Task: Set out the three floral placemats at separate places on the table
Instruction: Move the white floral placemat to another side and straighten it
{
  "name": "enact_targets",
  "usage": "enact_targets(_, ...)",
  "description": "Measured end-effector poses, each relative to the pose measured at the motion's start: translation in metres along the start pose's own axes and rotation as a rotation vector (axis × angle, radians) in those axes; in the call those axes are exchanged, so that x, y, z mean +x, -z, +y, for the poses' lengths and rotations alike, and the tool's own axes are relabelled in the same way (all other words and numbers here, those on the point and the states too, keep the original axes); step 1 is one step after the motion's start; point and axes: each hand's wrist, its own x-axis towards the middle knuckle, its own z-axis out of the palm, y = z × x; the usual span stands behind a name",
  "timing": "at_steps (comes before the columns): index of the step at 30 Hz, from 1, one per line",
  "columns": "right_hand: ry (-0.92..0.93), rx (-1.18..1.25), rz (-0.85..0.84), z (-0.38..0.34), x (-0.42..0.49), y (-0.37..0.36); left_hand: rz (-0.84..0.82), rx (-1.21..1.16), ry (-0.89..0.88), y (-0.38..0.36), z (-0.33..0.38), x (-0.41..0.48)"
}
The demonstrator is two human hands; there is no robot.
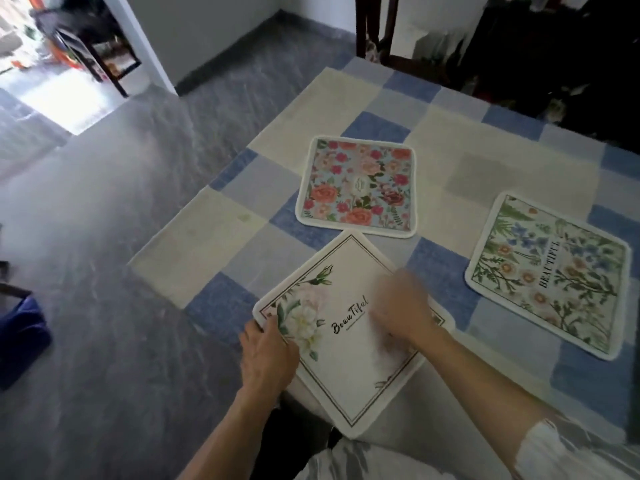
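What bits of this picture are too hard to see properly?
All in the head view:
1. The right hand is motion-blurred, so its fingers and grip are unclear.
2. Part of the white placemat hides under that hand and arm, and the small print under "Beautiful" is too tiny to read.
3. The chair is cut off by the top edge.
4. The blue thing on the floor is cut by the left edge.

Three floral placemats (356, 187) (550, 275) (346, 344); two hands (266, 355) (405, 313); one table (207, 237); one chair (361, 26).
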Motion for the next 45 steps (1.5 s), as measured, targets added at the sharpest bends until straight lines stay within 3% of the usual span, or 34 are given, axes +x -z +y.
enact_targets(7, -0.026, 0.136, -0.005, 0.007, 0.007, 0.003, 0.07, -0.41, 0.129, -0.012, 0.008, -0.011)
enact_targets(11, -0.082, 0.213, -0.002, 0.005, 0.006, 0.005, 0.086, -0.504, 0.133, -0.012, 0.007, -0.006)
enact_targets(19, -0.231, 0.296, 0.058, 0.005, -0.02, -0.003, 0.028, -0.392, -0.041, 0.0, 0.004, 0.025)
enact_targets(34, -0.794, 0.405, 0.19, -0.047, -0.094, -0.035, -0.308, -0.136, -0.593, 0.027, 0.033, 0.118)
enact_targets(41, -0.921, 0.523, 0.216, -0.068, -0.117, -0.051, -0.378, -0.088, -0.762, 0.024, 0.066, 0.143)
enact_targets(45, -0.912, 0.554, 0.207, -0.065, -0.129, -0.055, -0.417, -0.129, -0.741, 0.023, 0.078, 0.148)
